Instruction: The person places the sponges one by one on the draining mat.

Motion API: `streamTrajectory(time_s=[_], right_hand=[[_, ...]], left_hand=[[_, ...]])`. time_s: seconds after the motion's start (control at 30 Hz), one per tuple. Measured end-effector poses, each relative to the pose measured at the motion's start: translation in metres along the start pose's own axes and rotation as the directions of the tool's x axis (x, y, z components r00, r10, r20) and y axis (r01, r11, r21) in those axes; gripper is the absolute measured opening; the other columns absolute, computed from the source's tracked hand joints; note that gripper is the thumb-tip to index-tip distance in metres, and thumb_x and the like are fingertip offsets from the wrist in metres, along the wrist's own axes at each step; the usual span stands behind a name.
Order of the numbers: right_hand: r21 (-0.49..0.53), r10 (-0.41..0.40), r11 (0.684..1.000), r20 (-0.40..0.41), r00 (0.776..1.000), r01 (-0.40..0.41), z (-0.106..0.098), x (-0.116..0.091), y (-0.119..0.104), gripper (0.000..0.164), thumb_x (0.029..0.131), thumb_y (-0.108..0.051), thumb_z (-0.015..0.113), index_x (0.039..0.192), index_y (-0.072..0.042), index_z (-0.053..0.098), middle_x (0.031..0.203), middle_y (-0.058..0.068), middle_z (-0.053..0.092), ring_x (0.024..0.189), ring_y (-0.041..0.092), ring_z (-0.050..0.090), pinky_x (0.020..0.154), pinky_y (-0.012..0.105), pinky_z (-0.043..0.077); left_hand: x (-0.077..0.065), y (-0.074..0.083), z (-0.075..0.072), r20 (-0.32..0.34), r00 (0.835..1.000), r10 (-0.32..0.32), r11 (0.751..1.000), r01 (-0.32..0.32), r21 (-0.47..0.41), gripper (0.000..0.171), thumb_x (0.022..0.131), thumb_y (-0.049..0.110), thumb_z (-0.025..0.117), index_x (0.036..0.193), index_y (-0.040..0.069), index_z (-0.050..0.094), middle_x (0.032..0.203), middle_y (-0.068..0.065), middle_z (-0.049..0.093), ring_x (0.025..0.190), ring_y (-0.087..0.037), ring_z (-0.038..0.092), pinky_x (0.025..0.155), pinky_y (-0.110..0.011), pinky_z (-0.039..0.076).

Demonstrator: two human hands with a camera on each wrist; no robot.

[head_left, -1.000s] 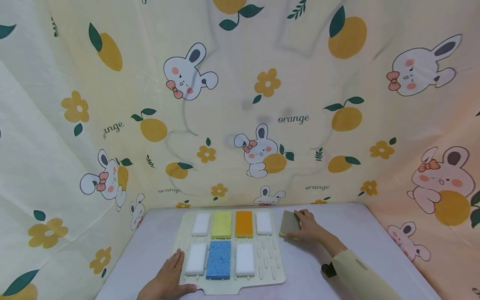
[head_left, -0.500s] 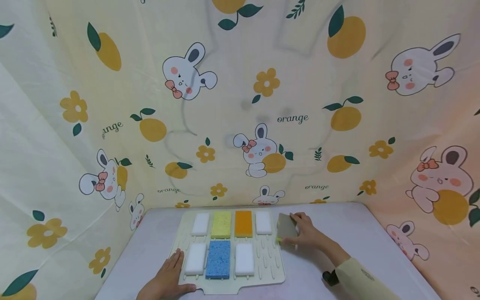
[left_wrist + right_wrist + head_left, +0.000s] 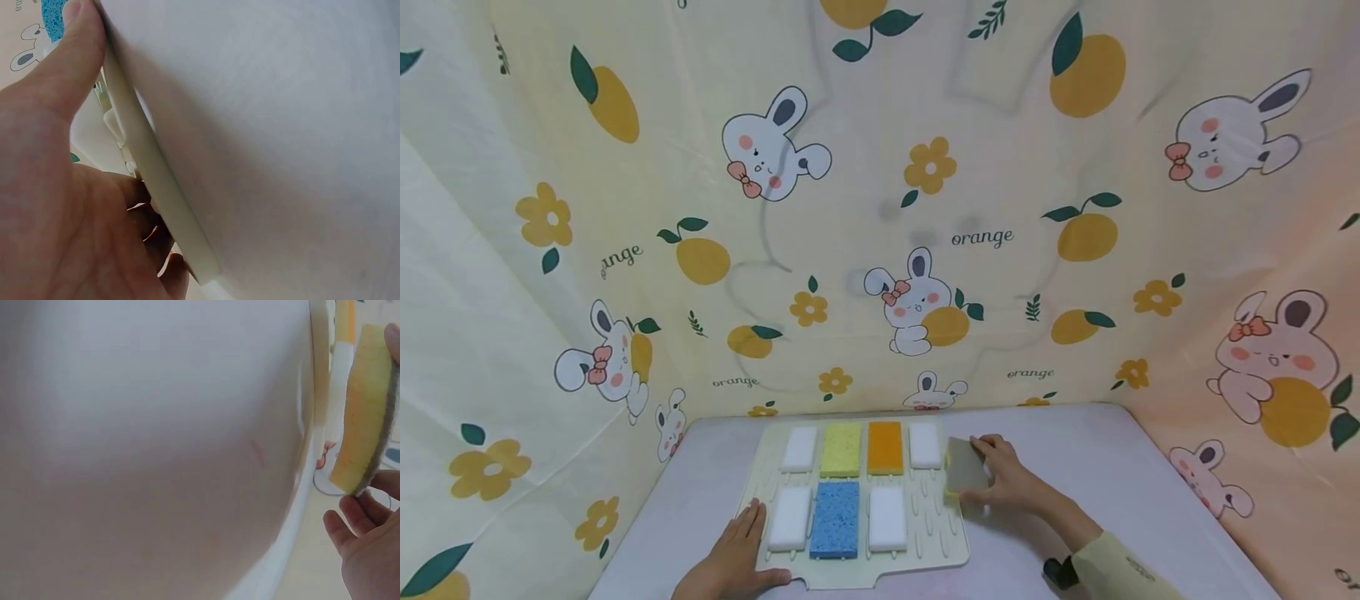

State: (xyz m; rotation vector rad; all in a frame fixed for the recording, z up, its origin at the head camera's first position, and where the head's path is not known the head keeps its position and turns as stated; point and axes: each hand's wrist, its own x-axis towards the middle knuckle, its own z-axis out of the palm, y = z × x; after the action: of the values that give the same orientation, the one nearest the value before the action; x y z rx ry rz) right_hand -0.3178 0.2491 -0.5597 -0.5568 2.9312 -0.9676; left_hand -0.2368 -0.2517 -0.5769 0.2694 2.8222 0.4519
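Note:
A yellow sponge with a grey scouring side (image 3: 966, 465) is pinched between thumb and fingers of my right hand (image 3: 1011, 477). It is lifted over the right edge of a cream ridged tray (image 3: 842, 573), grey side up. In the right wrist view the sponge (image 3: 369, 406) bends slightly, clear of the surface. My left hand (image 3: 737, 554) rests along the tray's front left corner, fingers straight and thumb spread. On the tray lie a blue sponge (image 3: 835, 519), a yellow sponge (image 3: 841, 450), an orange sponge (image 3: 885, 448) and several white ones, among them one (image 3: 887, 517) at front right.
The tray lies on a pale table (image 3: 1067, 450). Bare ridges (image 3: 931, 521) show at the tray's right front. A patterned curtain (image 3: 880, 208) encloses the table at the back and sides. A small black object (image 3: 1060, 573) is by the right sleeve.
My right hand has brought the grey-and-yellow sponge left and slightly nearer, from beside the tray to over its right edge. My left hand stays in place on the tray.

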Motion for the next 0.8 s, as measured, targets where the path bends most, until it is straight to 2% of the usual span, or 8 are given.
streamTrajectory(time_s=[0.13, 0.4, 0.8], right_hand=[[0.001, -0.027, 1.0, -0.005, 1.0, 0.027, 0.004, -0.004, -0.003, 0.118, 0.079, -0.056, 0.093, 0.162, 0.007, 0.037, 0.158, 0.028, 0.039, 0.139, 0.042, 0.043, 0.112, 0.064, 0.046], [0.041, -0.024, 0.999, 0.035, 0.999, 0.023, 0.009, -0.012, -0.021, 0.119, 0.079, -0.058, 0.093, 0.164, 0.004, 0.036, 0.16, 0.026, 0.034, 0.142, 0.041, 0.041, 0.115, 0.065, 0.045], [0.045, -0.147, 0.989, 0.08, 0.986, 0.144, 0.022, -0.021, -0.04, 0.12, 0.079, -0.059, 0.093, 0.162, 0.007, 0.037, 0.157, 0.023, 0.037, 0.142, 0.038, 0.04, 0.118, 0.065, 0.042]], left_hand=[[-0.001, -0.001, 0.001, -0.013, 1.0, 0.02, 1.0, -0.02, 0.0, 0.124, 0.083, 0.066, 0.084, 0.16, -0.015, 0.03, 0.169, -0.036, 0.025, 0.157, -0.053, 0.026, 0.127, -0.069, 0.023], [0.0, -0.001, 0.0, 0.009, 1.0, 0.001, 1.0, 0.0, -0.027, 0.129, 0.081, 0.07, 0.083, 0.161, -0.014, 0.028, 0.171, -0.035, 0.022, 0.158, -0.053, 0.023, 0.128, -0.069, 0.018], [-0.002, 0.004, -0.002, 0.011, 0.999, -0.033, 0.999, 0.034, -0.038, 0.129, 0.081, 0.069, 0.084, 0.163, -0.012, 0.027, 0.172, -0.033, 0.023, 0.159, -0.05, 0.024, 0.129, -0.067, 0.018]])
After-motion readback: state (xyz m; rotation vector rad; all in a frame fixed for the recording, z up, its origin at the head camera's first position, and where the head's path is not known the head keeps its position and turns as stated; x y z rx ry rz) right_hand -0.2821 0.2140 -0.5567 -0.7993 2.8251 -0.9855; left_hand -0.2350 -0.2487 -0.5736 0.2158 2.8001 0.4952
